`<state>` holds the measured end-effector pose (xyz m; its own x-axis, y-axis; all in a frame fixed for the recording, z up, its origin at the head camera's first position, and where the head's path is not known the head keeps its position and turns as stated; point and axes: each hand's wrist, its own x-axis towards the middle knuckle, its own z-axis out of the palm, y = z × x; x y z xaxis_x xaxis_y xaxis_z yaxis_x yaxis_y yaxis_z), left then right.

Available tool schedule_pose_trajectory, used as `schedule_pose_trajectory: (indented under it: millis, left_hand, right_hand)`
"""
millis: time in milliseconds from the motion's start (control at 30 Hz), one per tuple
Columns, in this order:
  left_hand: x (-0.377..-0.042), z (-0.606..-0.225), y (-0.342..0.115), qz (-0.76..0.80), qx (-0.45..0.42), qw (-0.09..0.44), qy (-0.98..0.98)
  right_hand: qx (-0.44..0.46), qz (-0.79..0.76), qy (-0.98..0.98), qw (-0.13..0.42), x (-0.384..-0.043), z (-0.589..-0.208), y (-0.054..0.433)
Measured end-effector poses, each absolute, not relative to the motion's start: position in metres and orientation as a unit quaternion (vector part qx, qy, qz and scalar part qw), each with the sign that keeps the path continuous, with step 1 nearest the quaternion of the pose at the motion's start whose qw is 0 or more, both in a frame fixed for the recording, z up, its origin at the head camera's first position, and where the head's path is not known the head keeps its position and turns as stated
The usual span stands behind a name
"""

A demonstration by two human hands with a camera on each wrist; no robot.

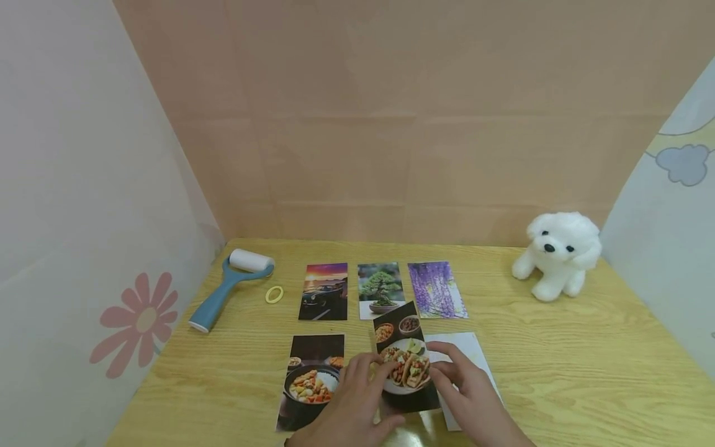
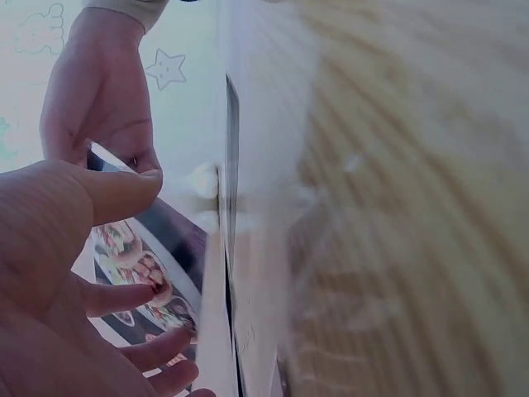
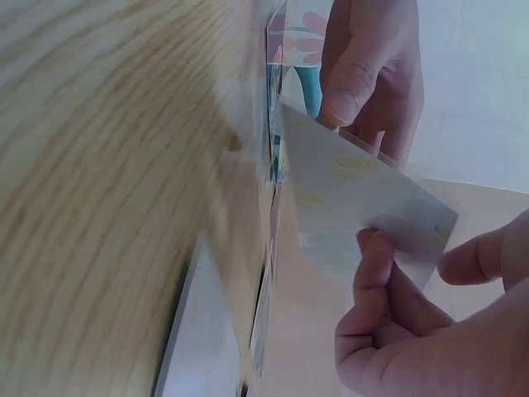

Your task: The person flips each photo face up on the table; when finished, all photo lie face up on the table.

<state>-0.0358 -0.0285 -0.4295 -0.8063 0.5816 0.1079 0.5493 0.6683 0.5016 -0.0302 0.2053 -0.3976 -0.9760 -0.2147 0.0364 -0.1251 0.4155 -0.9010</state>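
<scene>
The taco photo card (image 1: 403,357) is tilted up off the table, its picture facing the head camera and its pale back (image 3: 364,186) showing in the right wrist view. My right hand (image 1: 466,388) pinches the card near its right edge, fingertips against the back. Along the other edge, my left hand (image 1: 357,397) has its fingers loosely extended over the printed face, with the thumb (image 2: 124,194) apart from them. A white-backed card (image 1: 463,351) lies partly beneath my right hand. The rice-dish card (image 1: 313,385) is flat beside my left hand.
Behind my hands lie a car-at-sunset card (image 1: 324,292), a bonsai card (image 1: 381,288) and a purple-flower card (image 1: 437,290) in a row. A blue-handled roller (image 1: 218,301) and yellow ring (image 1: 274,295) are left; a white plush dog (image 1: 561,254) sits back right.
</scene>
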Motion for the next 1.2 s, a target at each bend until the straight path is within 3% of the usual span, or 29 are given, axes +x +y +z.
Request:
schedule_pose_trajectory:
  millis: [167, 400, 667, 867, 1200]
  left_hand:
    - [-0.036, -0.423, -0.033, 0.272, 0.257, 0.075, 0.924]
    - [-0.036, -0.422, -0.04, 0.285, 0.237, 0.07, 0.926]
    - [-0.037, -0.415, -0.045, 0.33, 0.193, 0.115, 0.917]
    - [-0.037, -0.414, -0.048, 0.346, 0.193, 0.106, 0.912]
    - [-0.033, -0.415, -0.051, 0.296, 0.188, 0.076, 0.933]
  right_hand:
    - [-0.066, -0.564, 0.821, 0.054, -0.03, -0.397, 0.205]
    - [-0.067, -0.578, 0.813, 0.025, -0.026, -0.397, 0.201]
    - [-0.066, -0.59, 0.804, 0.023, -0.026, -0.401, 0.2]
    - [-0.098, -0.595, 0.798, 0.004, -0.024, -0.404, 0.199]
    - [-0.065, -0.564, 0.823, -0.019, -0.027, -0.408, 0.191]
